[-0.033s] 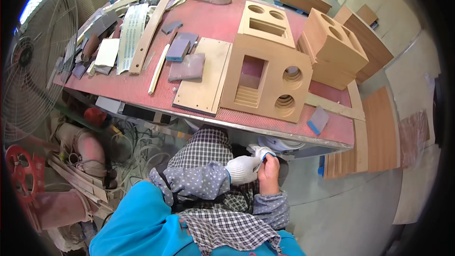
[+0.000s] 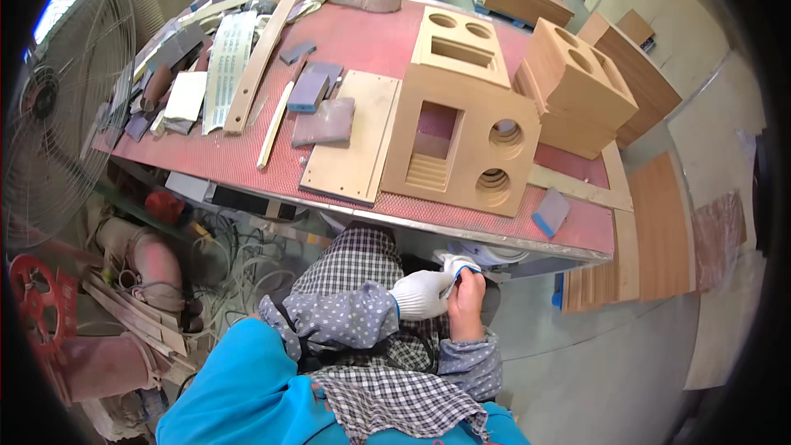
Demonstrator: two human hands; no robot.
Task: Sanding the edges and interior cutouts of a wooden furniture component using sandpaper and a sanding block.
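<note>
In the head view, both forearms are coming up from the lower edge and meeting just below the near edge of the counter (image 2: pixel 346 66), in front of the person's checked apron. The left hand (image 2: pixel 422 293), already wearing a white work glove, is lying across the body with its fingers pointing right, toward the other hand. The right hand (image 2: pixel 466 297) is bare and standing nearly upright, fingers pointing up toward the counter edge, its grip closing around a second white glove (image 2: pixel 458 265) with a blue trim. That glove is sitting at the right hand's fingertips, bunched, its long axis running roughly up and away from the body; the left hand's grip is pinching it at the cuff. Above, on the red counter, a wooden speaker box (image 2: pixel 461 144) with two round holes is resting near the edge, and a blue sanding block (image 2: pixel 550 212) is lying to its right.
</note>
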